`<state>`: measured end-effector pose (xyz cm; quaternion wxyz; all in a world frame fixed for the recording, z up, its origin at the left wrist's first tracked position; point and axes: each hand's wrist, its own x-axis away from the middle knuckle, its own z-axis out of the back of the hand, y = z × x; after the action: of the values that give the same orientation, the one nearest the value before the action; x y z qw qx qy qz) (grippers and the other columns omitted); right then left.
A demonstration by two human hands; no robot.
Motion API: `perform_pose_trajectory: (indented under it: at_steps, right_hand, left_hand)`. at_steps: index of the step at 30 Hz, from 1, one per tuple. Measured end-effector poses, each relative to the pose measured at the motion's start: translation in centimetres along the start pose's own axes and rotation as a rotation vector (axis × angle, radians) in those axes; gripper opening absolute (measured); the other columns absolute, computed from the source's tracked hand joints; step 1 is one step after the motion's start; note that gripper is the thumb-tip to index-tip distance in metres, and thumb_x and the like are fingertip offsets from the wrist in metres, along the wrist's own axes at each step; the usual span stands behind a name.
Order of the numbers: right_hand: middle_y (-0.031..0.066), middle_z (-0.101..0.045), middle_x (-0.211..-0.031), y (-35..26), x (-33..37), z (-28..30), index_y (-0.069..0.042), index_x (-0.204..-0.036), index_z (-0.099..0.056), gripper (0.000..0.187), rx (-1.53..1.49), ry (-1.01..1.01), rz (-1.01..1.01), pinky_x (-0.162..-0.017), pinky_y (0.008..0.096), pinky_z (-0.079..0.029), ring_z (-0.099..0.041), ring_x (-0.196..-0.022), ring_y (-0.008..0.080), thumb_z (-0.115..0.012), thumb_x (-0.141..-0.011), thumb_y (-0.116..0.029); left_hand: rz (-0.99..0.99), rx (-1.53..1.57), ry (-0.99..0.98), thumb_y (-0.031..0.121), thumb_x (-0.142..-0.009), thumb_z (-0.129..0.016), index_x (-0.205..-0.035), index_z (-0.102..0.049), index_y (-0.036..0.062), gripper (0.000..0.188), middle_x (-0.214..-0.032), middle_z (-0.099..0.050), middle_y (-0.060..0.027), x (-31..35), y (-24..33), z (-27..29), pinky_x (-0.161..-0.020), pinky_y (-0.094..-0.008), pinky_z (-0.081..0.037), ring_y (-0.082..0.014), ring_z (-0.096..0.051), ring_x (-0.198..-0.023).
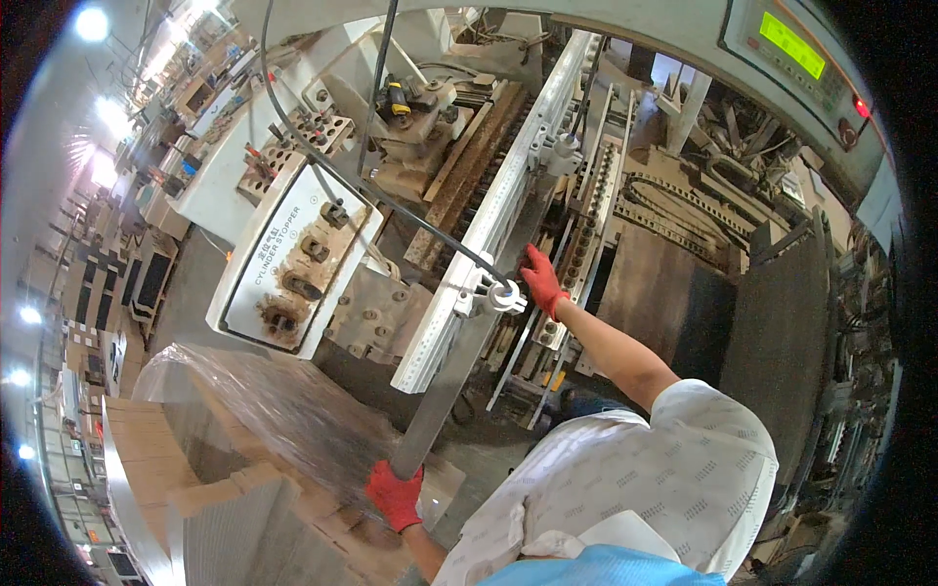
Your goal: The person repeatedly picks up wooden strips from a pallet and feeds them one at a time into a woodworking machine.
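Observation:
A long, narrow grey board [438, 410] lies at a slant along a white slotted metal rail [493, 220] on a machine. My left hand [396, 493], in a red glove, grips the board's near end. Further up, my right hand [545, 280], also red-gloved, is closed at the board's right edge; its fingertips are partly hidden. Just left of the right hand, a round white clamp fitting [503, 296] sits on the rail. The board's far end runs under the machine parts out of sight.
Left of the rail stands a white control panel [298, 259] with worn, rusty knobs. Plastic film [283, 400] covers stacked boards at lower left. A black hose [410, 210] hangs across the machine. Chain tracks [674, 210] lie to the right; a lit display [791, 44] is at upper right.

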<state>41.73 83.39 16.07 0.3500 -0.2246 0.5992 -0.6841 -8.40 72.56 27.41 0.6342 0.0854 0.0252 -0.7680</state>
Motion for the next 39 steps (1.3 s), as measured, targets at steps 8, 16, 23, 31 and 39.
perform_pose_trajectory:
  at_steps: [8, 16, 23, 31, 39]
  right_hand:
    - [0.0228, -0.050, -0.117, -2.7, 0.0, 0.4, 0.002, -0.130, -0.040, 0.060, 0.171, -0.110, 0.043, -0.096, 0.0369, -0.038, -0.047, -0.111, 0.0368, -0.053, -0.075, -0.016]
    - [0.0243, -0.047, -0.127, 2.1, -2.2, 0.8, 0.002, -0.133, -0.039, 0.064, 0.106, -0.214, 0.043, -0.103, 0.0371, -0.033, -0.043, -0.120, 0.0374, -0.055, -0.073, -0.014]
    - [0.0201, -0.042, -0.137, -0.5, -1.2, 1.8, 0.003, -0.135, -0.037, 0.064, -0.015, -0.169, -0.038, -0.107, 0.0332, -0.028, -0.038, -0.129, 0.0284, -0.060, -0.078, -0.011]
    - [0.0189, -0.057, -0.107, -7.2, 0.4, 4.5, -0.005, -0.117, -0.054, 0.045, 0.586, -0.141, 0.201, -0.084, 0.0440, -0.045, -0.053, -0.099, 0.0391, -0.060, -0.075, -0.019]
    - [0.0064, -0.056, -0.108, -4.8, 1.3, 4.9, -0.016, -0.108, -0.061, 0.037, 0.679, -0.064, 0.346, -0.088, 0.0518, -0.035, -0.046, -0.107, 0.0318, -0.059, -0.071, -0.013]
  left_hand:
    - [0.068, 0.030, -0.057, 0.039, -0.052, -0.081, -0.078, -0.059, 0.0071, 0.047, -0.080, -0.063, -0.0170, 0.1, 0.0, 0.8, -0.066, -0.0460, -0.048, -0.0359, -0.061, -0.077]
    - [0.101, 0.023, -0.151, 0.040, -0.054, -0.080, -0.093, -0.060, 0.0084, 0.054, -0.088, -0.064, -0.0144, 0.5, -0.3, 0.0, -0.075, -0.0486, -0.045, -0.0340, -0.060, -0.088]
    - [0.086, -0.041, 0.061, 0.040, -0.057, -0.078, -0.114, -0.053, 0.0099, 0.069, -0.109, -0.056, -0.0131, 1.2, 1.8, 0.0, -0.090, -0.0505, -0.036, -0.0337, -0.052, -0.104]
    - [0.480, 0.857, 0.519, 0.017, -0.071, -0.072, -0.117, -0.049, 0.0042, 0.053, -0.109, -0.051, -0.0145, 5.6, 11.9, -4.3, -0.085, -0.0417, -0.042, -0.0247, -0.053, -0.097]
    - [1.067, 1.934, 0.198, 0.038, -0.090, -0.056, -0.086, -0.053, 0.0158, 0.023, -0.075, -0.056, 0.0014, 2.0, 14.2, -6.4, -0.064, -0.0262, -0.043, -0.0122, -0.052, -0.068]
